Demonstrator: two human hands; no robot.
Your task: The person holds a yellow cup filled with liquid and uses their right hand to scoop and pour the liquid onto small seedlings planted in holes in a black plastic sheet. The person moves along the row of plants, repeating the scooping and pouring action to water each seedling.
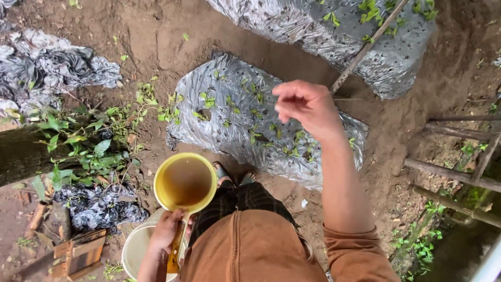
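Nearest the body, the left hand (166,230) is closed around the handle of a yellow scoop (185,183) holding murky water, held just above a white bucket (136,245). Farther out, the right hand (308,107) hangs with fingers pinched together; whether it holds anything cannot be told. Beneath it lies a silver mulch sheet (245,120) with seedlings (255,136) in holes, a stick (365,47) beyond.

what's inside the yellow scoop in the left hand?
The yellow scoop, held by its handle in the left hand, contains murky brownish liquid nearly up to the rim. The liquid hides the scoop's bottom and anything settled there.
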